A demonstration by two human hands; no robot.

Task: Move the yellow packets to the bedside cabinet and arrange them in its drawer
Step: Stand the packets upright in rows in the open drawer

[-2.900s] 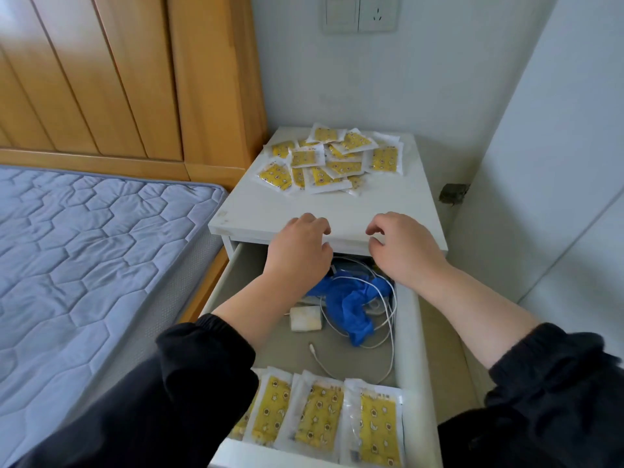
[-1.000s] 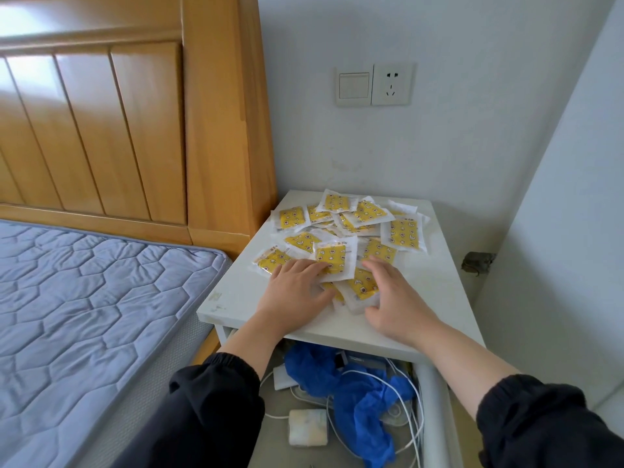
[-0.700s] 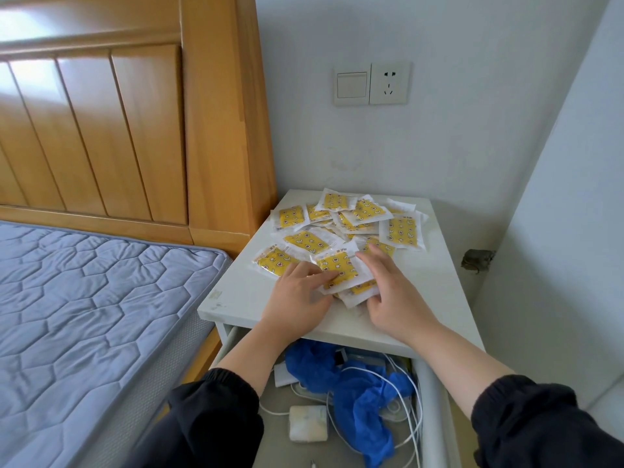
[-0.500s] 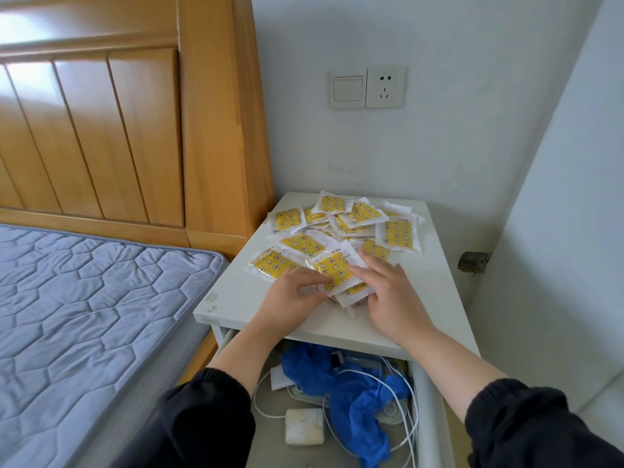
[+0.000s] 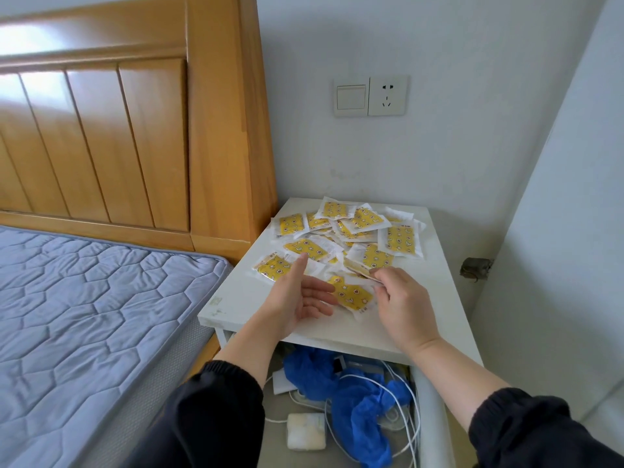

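Yellow packets [image 5: 347,231]: scattered on bedside cabinet [image 5: 435,298] top.
Right hand [image 5: 403,305]: pinches 1 packet [image 5: 357,271].
Left hand [image 5: 297,295]: fingers straight, holding nothing.
Drawer [image 5: 429,410]: open.

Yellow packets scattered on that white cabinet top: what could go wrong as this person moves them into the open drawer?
1. The right hand pinches one packet by one end while the left hand is open; it might slip out and fall.
2. The pile overlaps, so lifting one could drag others off the cabinet top.
3. The drawer holds a blue cloth and white cables; packets may snag or lie crooked there.
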